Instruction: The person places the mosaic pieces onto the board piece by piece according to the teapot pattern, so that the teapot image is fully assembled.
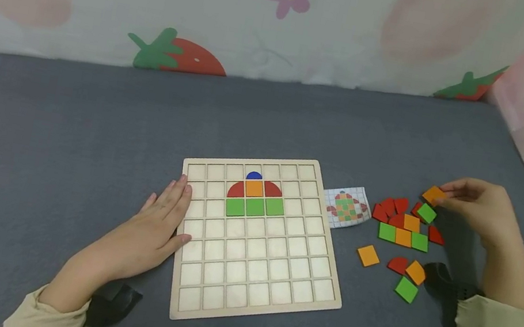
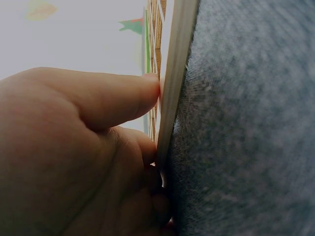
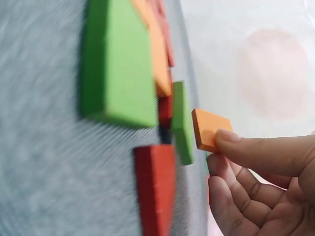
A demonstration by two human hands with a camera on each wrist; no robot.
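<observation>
Grey table (image 1: 57, 162), with the board (image 1: 250, 272) left of the right grip (image 1: 482, 208)

Flowered cloth (image 1: 335, 48) hangs behind. At left, the left grip (image 1: 157, 233) lies flat, fingers straight and thumb apart, against the board's left edge; the left wrist view shows the thumb tip touching that edge.

On the board, in its far rows, a blue half-round (image 1: 254, 176) tops an orange square (image 1: 254, 188) between two red quarters (image 1: 236, 189), with three green squares (image 1: 255, 207) below. The board sits slightly turned. A card (image 1: 349, 207) with a coloured pattern juts from its right edge; whether it runs underneath, I cannot tell.

Further right lie loose red, orange and green pieces (image 1: 368, 256). At their far end the right grip pinches an orange tile (image 1: 433, 195) between thumb and finger, the tile projecting leftward, towards the board. A green piece sits just beside it; contact is unclear. Being square, the tile has no long axis to line up, so direction is what counts: from the right grip, the filled cells lie left and slightly nearer the person, beyond the card. The left grip is well apart, across the board.
</observation>
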